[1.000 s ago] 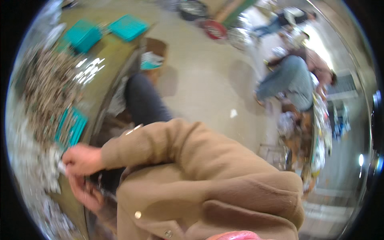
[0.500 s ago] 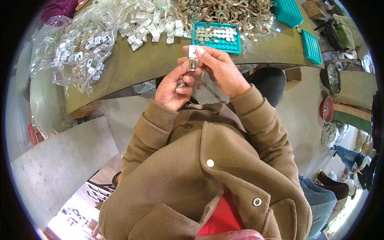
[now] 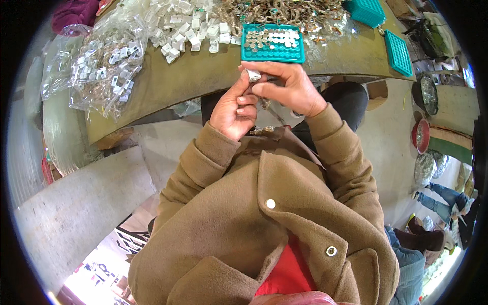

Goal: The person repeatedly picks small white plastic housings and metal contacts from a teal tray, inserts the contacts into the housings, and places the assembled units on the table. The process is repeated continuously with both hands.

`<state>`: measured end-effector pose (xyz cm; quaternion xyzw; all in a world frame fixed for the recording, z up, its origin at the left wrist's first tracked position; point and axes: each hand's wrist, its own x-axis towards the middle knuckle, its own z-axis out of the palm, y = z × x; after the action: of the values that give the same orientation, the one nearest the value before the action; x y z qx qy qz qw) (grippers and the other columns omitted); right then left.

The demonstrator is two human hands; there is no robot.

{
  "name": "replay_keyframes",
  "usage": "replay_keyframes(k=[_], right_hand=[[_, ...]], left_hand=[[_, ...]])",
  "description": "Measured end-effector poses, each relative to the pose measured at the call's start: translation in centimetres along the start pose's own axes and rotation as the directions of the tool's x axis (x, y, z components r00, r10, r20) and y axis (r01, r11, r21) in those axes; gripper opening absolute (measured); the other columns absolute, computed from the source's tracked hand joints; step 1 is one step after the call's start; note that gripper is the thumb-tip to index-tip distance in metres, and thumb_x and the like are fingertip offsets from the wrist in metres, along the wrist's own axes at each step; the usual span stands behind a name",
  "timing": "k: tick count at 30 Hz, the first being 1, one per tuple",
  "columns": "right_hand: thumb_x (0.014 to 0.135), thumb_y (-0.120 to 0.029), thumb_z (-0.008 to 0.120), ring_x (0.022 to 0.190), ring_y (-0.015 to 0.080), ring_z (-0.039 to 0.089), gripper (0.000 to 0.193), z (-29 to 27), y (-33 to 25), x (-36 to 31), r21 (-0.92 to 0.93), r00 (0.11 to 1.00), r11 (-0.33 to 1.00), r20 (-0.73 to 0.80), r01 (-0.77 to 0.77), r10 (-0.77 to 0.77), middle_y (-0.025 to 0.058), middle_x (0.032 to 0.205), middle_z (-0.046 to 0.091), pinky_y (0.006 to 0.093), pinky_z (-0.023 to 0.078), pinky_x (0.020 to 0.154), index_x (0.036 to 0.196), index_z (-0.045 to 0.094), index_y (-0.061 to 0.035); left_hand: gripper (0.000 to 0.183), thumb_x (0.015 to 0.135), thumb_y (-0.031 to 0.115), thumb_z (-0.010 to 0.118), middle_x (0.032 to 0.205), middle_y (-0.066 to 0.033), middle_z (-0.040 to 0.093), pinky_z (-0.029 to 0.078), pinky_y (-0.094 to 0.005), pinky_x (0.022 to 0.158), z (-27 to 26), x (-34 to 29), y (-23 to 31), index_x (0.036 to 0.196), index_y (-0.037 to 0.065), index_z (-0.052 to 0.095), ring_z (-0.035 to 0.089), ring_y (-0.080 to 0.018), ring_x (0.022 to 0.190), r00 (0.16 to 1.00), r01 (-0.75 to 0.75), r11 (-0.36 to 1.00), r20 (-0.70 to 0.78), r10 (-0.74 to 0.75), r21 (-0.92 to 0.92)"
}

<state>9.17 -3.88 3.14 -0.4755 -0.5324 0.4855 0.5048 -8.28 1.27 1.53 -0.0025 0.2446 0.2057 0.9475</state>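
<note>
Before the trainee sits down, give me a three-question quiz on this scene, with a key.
1. True or false: the clear plastic bag lies left of the teal tray with round silvery pieces.
2. Multiple choice: what does the left hand touch? (a) purple cloth; (b) small whitish piece; (c) red bowl.
3. Fill in: the tray's unfilled part lies along its ___ edge (near or far from the wearer).

Key: 1. True. 2. b. 3. Near.

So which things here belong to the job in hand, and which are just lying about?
Likely in the job:
small white piece between left hand and right hand
teal tray of silvery discs
heap of white pieces

Seemingly just lying about:
purple cloth
red basin
</note>
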Motion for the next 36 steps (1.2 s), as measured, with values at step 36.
replay_keyframes(k=[36], right_hand=[[0.077, 0.002, 0.070, 0.101, 0.0264, 0.063, 0.023, -11.9, 5.8, -7.0, -0.912, 0.774, 0.398, -0.181, 0.099, -0.606, 0.0052, 0.101, 0.069, 0.0356, 0.049, 0.088, 0.098, 0.070, -0.0067]], left_hand=[[0.036, 0.101, 0.032, 0.050, 0.081, -0.0020, 0.063, 0.044, -0.0196, 0.052, 0.4, 5.0, -4.6, 0.110, -0.002, 0.062, 0.065, -0.0113, 0.076, 0.989, 0.108, 0.781, -0.148, -0.020, 0.615]])
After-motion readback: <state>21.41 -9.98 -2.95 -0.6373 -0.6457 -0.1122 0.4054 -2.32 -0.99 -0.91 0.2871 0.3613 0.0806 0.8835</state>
